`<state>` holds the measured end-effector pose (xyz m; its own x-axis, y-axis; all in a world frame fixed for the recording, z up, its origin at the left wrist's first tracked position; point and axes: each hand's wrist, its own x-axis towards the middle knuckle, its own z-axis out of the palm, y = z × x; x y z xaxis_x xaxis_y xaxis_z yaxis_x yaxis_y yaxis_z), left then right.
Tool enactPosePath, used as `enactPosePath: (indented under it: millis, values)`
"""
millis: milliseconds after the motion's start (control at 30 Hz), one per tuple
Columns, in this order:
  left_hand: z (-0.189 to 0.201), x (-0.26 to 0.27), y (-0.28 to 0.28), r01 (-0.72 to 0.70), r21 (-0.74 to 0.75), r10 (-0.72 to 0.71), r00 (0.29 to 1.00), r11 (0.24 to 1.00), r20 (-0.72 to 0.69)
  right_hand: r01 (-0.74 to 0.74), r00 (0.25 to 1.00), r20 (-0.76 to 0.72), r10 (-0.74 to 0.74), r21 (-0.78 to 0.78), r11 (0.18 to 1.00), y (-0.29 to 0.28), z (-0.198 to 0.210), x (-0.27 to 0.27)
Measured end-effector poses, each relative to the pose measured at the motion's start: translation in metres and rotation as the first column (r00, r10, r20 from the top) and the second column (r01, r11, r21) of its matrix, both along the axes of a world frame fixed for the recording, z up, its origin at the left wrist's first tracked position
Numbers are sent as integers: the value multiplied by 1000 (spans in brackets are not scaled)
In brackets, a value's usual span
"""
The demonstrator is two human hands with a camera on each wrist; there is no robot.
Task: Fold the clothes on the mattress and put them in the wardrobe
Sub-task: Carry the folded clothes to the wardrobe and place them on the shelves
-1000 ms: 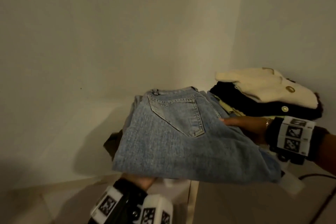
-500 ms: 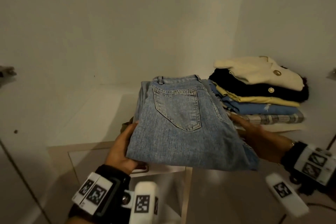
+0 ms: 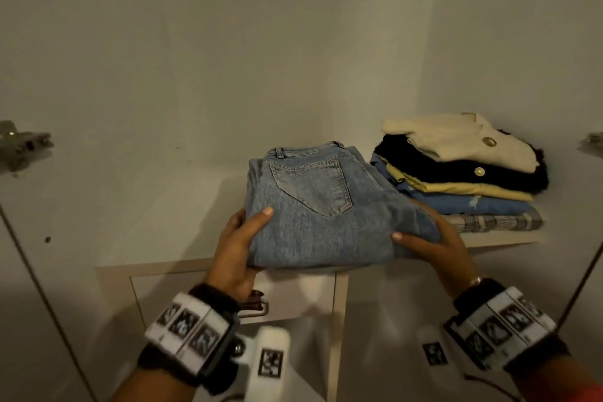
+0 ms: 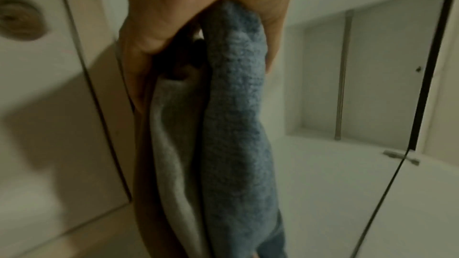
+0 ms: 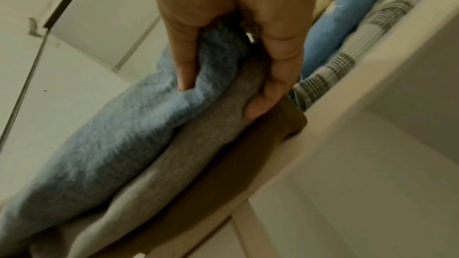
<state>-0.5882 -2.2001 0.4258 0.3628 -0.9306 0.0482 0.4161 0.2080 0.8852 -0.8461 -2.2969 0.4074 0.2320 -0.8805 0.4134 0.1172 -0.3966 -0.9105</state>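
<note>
While gripped at both near corners, folded light-blue denim jeans (image 3: pixel 321 206), back pocket up, lying on the white wardrobe shelf (image 3: pixel 169 222) with the near edge overhanging its front lip. At seven o'clock of the bundle, left hand (image 3: pixel 239 246) clamped on the corner, thumb on top, fingers curled beneath. At four o'clock, right hand (image 3: pixel 434 243) pinching likewise, thumb over the denim, fingers under. From the wrist views, grey and brown folded layers (image 5: pixel 188 144) caught under the jeans in the same grasp, so apparently a small stack rather than one garment. At three o'clock of the jeans, just beside and perhaps touching, a pile of folded clothes (image 3: pixel 463 179) topped by a cream buttoned knit over black. Step in hand, by judgement: placing into the wardrobe, nearly done. Next move likely: sliding the stack toward twelve o'clock until wholly on the shelf, keeping layers squared, then loosening both grips and drawing fingers out from beneath without dragging the bottom layers forward.
</note>
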Motion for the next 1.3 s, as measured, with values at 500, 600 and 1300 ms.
enactPosePath:
  millis: [500, 600, 1300]
  values:
    - [62, 58, -34, 31, 572, -352, 815, 820, 460, -15, 997, 76, -28, 513, 858, -19, 58, 7]
    - [74, 60, -44, 85, 569, -373, 831, 818, 412, -119, 978, 209, 19, 480, 869, -22, 71, 5]
    - [62, 79, -66, 115, 464, -358, 801, 878, 479, 151, 961, -277, 24, 592, 792, -42, 118, 69]
